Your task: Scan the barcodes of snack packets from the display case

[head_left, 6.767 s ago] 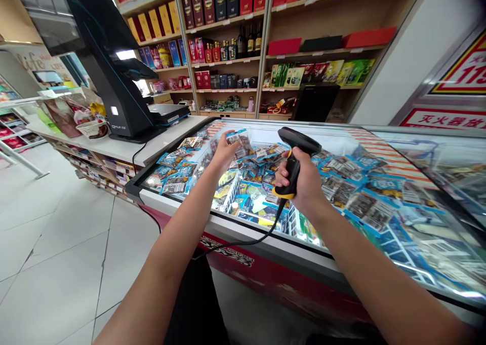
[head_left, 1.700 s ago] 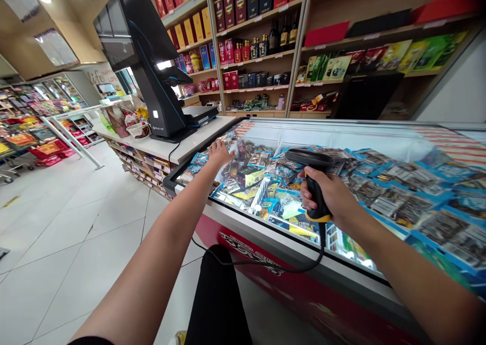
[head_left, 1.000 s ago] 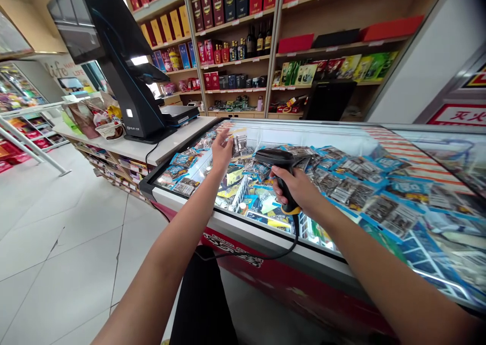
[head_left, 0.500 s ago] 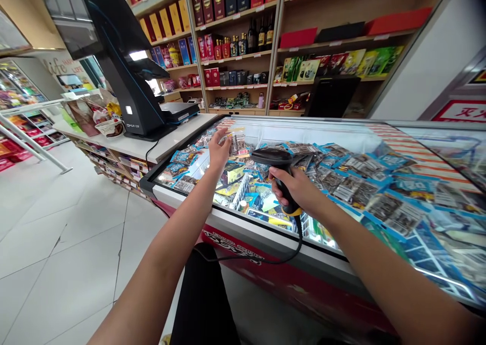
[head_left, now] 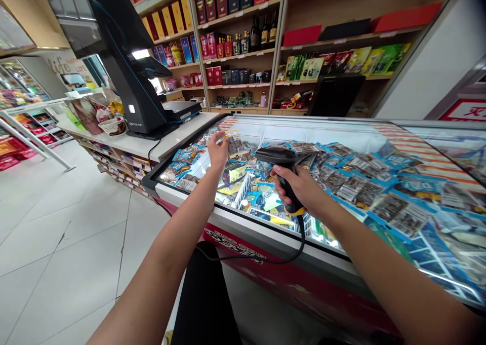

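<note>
My right hand (head_left: 298,185) is wrapped around the grip of a black barcode scanner (head_left: 276,155) with yellow trim. The scanner's head points left, over the chest freezer (head_left: 178,194), and its cable loops down in front. My left hand (head_left: 219,152) pinches the edge of a small snack packet (head_left: 236,143) between thumb and fingers, left of the scanner. The packet is brownish with a pale, yellowish edge, and its print is too small to read. Many blue-edged snack packets (head_left: 366,165) lie spread over the freezer's glass top around both hands.
A black checkout terminal (head_left: 142,97) and a flat scale (head_left: 180,110) stand on the white counter (head_left: 152,145) to the left. Wooden shelves (head_left: 243,56) with boxes, bottles and bags line the back. A black chair back (head_left: 334,96) rises behind the freezer.
The packet in my left hand has tilted and shifted slightly. My right hand still holds the scanner in much the same pose, while the whole view has shifted a little.
</note>
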